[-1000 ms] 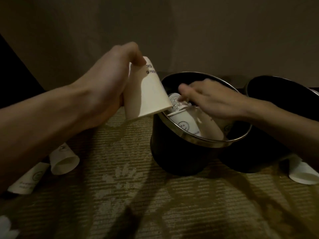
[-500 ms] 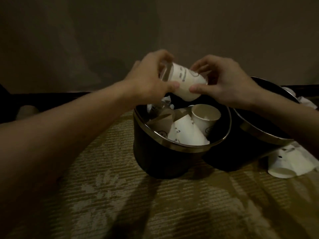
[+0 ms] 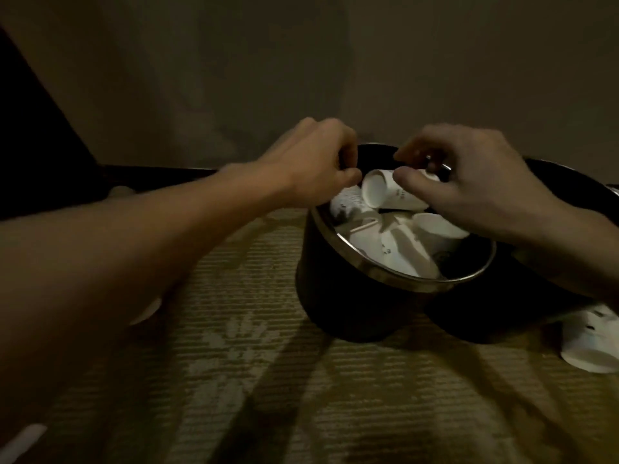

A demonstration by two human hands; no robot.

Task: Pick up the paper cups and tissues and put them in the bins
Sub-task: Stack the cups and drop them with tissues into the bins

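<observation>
Two hands hover over the full bin (image 3: 335,296); the right hand (image 3: 469,175) pinches a cup (image 3: 385,195) lying sideways atop the heap (image 3: 402,256); the left hand (image 3: 311,162) curls beside its mouth, whether gripping I cannot tell; let go here, the cup could roll off the heap onto the carpet (image 3: 268,380) below.

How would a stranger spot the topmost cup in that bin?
Start at the nearer black bin with the shiny rim. On top of its pile, between the left hand and right hand, one paper cup lies sideways, higher than the other cups.
</observation>
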